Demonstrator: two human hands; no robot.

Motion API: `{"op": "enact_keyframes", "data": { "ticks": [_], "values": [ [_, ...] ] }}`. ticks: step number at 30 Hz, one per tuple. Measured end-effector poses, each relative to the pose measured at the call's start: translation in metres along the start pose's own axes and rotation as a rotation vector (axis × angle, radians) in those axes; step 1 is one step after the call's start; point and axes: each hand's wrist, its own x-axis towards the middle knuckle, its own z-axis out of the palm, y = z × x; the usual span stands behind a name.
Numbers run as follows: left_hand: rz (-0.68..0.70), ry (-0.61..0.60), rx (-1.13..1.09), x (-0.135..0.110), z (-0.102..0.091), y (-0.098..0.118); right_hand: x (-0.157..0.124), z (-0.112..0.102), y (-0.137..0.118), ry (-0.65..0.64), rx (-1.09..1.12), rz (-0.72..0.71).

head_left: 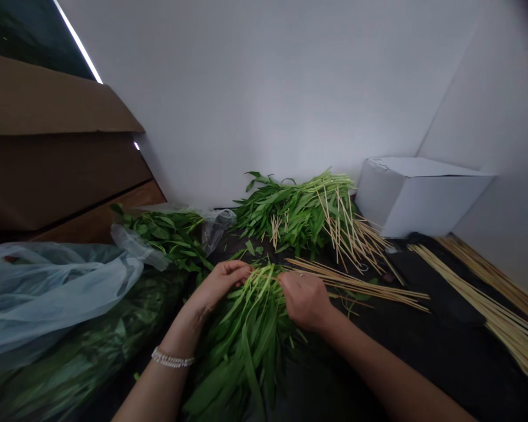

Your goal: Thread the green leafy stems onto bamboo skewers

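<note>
A bunch of long-leaved greens (250, 346) lies in front of me, its pale cut stems pointing away and its leaves spreading toward me. At the left side of the stems, my left hand (226, 281) is closed in a pinch. My right hand (305, 296), wearing a ring, is closed against the right side of the stems. Whether a thin stick or tie is also between the fingers cannot be made out. Just beyond my right hand lie loose thin bamboo sticks (369, 285). Behind them is a heap of similar greens (281, 211) with several sticks on and among it.
Plastic-bagged greens (83, 346) fill the left side, beside another open bag of greens (167, 231). A cardboard box (48, 170) stands behind them. At the right are a white box (426, 199) and long bamboo strips (484, 310) on the dark surface (405, 351).
</note>
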Motion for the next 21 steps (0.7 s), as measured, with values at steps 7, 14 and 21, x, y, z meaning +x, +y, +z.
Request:
{"op": "enact_keyframes", "data": {
  "ticks": [7,14,21],
  "values": [
    [0.135,-0.035,0.350,0.000,0.019,-0.012,0.002,-0.002,-0.003,0.026,0.045,-0.034],
    [0.061,-0.135,0.234,-0.004,0.017,-0.004,0.000,0.001,-0.002,0.016,0.042,-0.023],
    [0.125,0.241,-0.034,0.002,-0.005,0.002,-0.001,0.005,-0.001,-0.099,0.004,0.077]
  ]
}}
